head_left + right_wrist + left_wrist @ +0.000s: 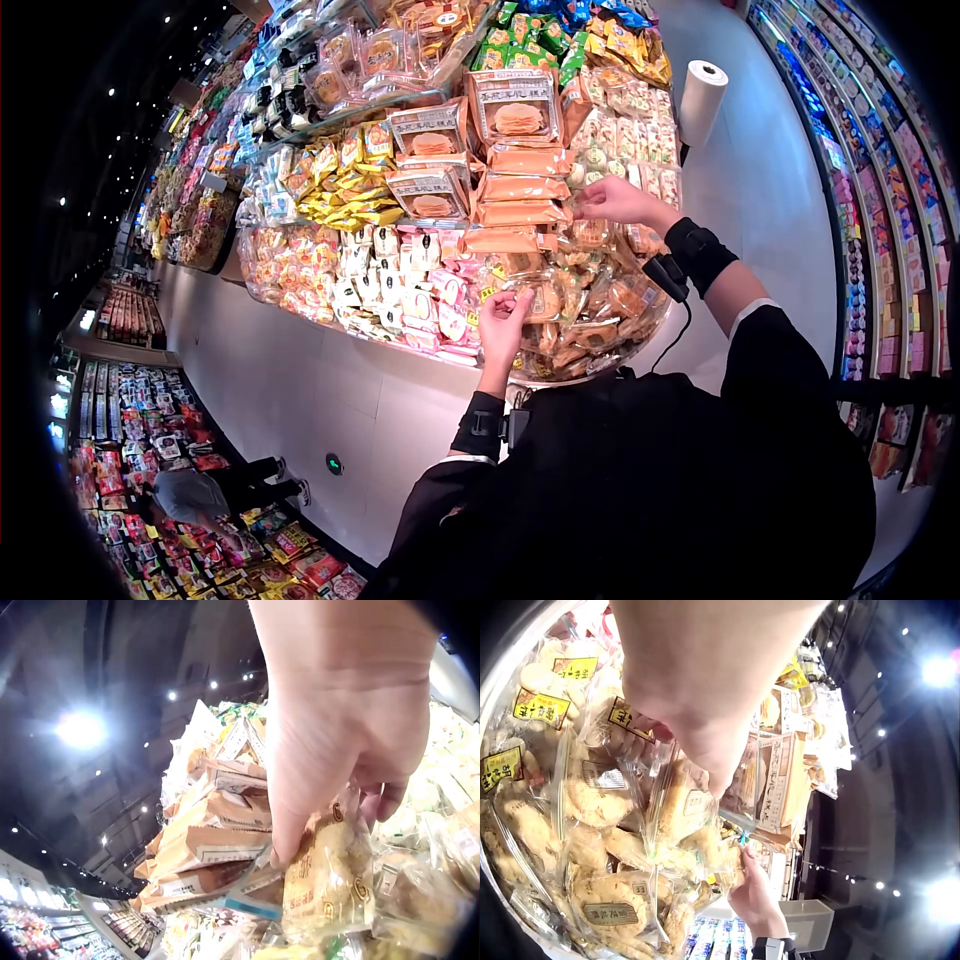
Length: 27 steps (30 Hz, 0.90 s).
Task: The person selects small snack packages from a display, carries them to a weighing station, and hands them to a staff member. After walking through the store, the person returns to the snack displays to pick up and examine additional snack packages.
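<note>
In the head view my left hand [503, 322] is at the front of the display, its thumb and fingers pinching a clear pastry bag [543, 300]. The left wrist view shows this hand [697, 697] over the bag [686, 802], with its fingertips partly hidden. My right hand [615, 201] reaches to the right side of the stacked orange packets [523, 187]. Seen from the right wrist, that hand [345, 742] grips a clear bag of golden pastry with brown lettering [326, 877], thumb on one side and fingers on the other.
Yellow packets [345, 180], white packets [385, 275] and pink packets [435, 310] lie to the left. A white roll [703, 95] stands behind on the right. Shelves [880, 200] line the far right; a person [200, 495] is at lower left.
</note>
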Available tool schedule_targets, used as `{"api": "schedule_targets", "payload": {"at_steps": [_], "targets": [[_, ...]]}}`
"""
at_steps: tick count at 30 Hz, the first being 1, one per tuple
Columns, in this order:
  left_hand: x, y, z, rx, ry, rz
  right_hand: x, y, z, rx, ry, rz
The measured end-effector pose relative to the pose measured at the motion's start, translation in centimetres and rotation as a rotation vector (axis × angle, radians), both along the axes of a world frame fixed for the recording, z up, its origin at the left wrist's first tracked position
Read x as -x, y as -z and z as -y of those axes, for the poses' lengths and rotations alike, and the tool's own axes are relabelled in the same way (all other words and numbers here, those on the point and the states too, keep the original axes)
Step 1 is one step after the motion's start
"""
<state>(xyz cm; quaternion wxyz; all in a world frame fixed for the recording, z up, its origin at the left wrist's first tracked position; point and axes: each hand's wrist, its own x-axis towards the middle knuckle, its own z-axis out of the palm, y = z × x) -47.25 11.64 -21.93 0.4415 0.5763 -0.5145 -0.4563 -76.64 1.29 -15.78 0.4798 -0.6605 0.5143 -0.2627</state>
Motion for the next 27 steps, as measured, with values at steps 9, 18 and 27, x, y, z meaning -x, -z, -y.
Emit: {"api": "schedule_targets", "payload": {"at_steps": [9,18,27], "targets": [[-1.3,-1.0,-0.4,0.047,-0.052,-0.055,0.4,0.1,-0.7,0.043,0.089,-0.161],[-2.8,-1.3,-0.6,0.048,-0.048,-0.053,1.6,1.8,-1.0,0.003,0.196,-0.029],[-7.6,0.4,-2.5,0.013,-0.073,-0.074,5.1,0.5,-6.5,0.034,0.66,0.521]]}}
